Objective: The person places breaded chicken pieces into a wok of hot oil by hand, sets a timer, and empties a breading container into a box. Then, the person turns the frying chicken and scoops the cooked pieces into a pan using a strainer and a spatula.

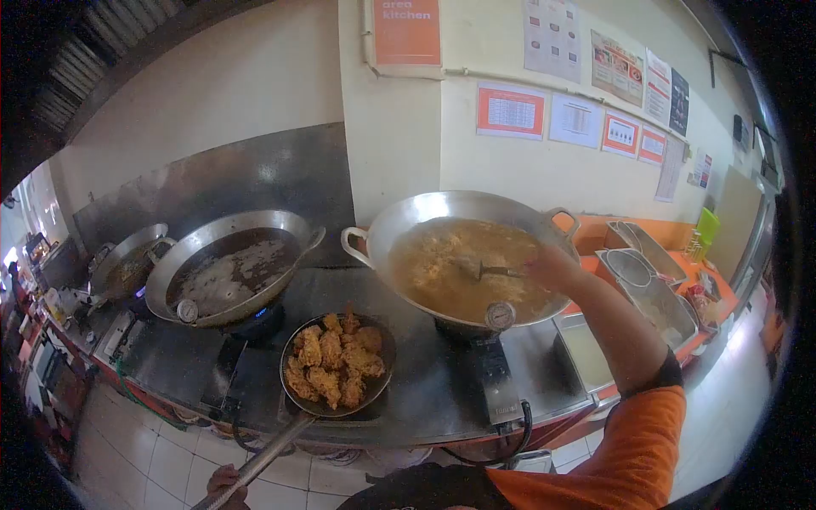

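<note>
My left hand (228, 486) is closed around the long metal handle of a strainer (289, 435). Several pieces of golden-brown fried chicken (331, 361) fill its round bowl, held over the front of the metal counter. Over the right side of a large two-handled wok (442, 202), my right hand (551, 269) grips a dark-handled utensil (501, 272). The utensil's far end dips into the bubbling oil (463, 246), so its kind cannot be made out. Pale pieces of frying food show in the oil. A dial thermometer (500, 315) sits at the wok's front rim.
To the left stand a second wok (234, 223) of dark, foamy oil with its own thermometer (187, 310), and a smaller wok (127, 246). Metal trays (586, 361) and a wire strainer (627, 268) lie on the right. A black cable (525, 421) hangs at the counter's front edge.
</note>
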The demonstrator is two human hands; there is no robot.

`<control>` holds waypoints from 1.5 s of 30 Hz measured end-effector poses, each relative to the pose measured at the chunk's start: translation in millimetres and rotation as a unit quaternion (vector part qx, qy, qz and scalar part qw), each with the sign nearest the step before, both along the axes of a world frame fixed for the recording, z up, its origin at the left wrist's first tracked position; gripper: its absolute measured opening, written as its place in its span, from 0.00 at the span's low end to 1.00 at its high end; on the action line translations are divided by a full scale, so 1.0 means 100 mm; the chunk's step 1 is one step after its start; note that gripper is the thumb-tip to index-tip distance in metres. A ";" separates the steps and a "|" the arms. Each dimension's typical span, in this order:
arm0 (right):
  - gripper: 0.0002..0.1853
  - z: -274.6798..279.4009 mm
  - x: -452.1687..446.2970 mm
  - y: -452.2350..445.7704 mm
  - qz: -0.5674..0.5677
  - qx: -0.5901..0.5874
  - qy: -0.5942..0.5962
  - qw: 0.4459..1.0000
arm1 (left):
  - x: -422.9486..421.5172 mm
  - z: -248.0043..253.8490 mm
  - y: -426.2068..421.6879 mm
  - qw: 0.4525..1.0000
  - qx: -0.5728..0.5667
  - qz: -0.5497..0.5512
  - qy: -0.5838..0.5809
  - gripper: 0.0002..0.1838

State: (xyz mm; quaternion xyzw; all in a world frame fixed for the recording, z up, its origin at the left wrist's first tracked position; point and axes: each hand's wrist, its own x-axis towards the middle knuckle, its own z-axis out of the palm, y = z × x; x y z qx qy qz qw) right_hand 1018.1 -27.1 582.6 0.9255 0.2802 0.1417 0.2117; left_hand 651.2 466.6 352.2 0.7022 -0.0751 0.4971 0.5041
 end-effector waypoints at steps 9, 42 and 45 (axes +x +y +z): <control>0.07 -0.38 0.25 0.18 0.028 0.021 0.117 0.992 | -0.04 0.00 -0.09 0.992 -0.091 0.066 0.065 0.09; 0.09 0.09 -0.52 0.49 -0.152 0.802 0.433 0.382 | 0.01 -0.52 0.19 0.986 -0.155 0.057 0.032 0.13; 0.09 0.27 -0.69 0.61 -0.155 0.792 0.429 0.406 | 0.02 -0.25 0.06 0.981 -0.186 0.040 0.043 0.12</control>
